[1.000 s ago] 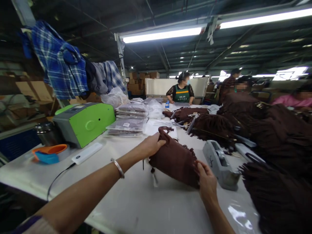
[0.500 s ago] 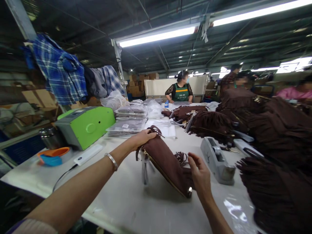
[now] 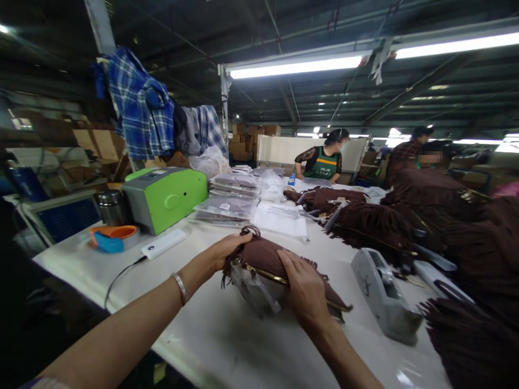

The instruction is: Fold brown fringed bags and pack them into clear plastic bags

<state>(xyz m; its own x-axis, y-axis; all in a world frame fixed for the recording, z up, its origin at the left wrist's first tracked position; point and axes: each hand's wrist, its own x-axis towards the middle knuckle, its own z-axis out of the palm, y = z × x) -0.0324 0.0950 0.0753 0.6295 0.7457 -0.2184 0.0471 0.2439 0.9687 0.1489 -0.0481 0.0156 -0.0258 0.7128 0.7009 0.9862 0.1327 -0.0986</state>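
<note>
Head view. My left hand (image 3: 227, 251) is clamped on the far-left end of the brown fringed pouch (image 3: 270, 258), fingers curled around the corner where its cord loop stands up. My right hand (image 3: 305, 289) lies palm-down on the pouch's near side, fingers closed over the gold zipper edge (image 3: 263, 273) and pressing it to the white table (image 3: 227, 335). The pouch thus sits at the near middle of the table, lying almost flat between both hands, with a crumpled clear plastic bag (image 3: 257, 289) bunched under its near edge.

Right of the pouch stands a grey tape dispenser (image 3: 383, 294), near but not touching; piles of brown fringed goods (image 3: 466, 237) fill the right side. Far left are a green machine (image 3: 168, 197) and stacked bagged items (image 3: 227, 208). A person in a green apron (image 3: 324, 162) works at the far end.

Risks, as I judge them: the fringe could catch in the zipper if I pull it while the tassels lie across it; the slack plastic could slip or tear under my pressing palm; a wide right-hand sweep could knock the dispenser.
</note>
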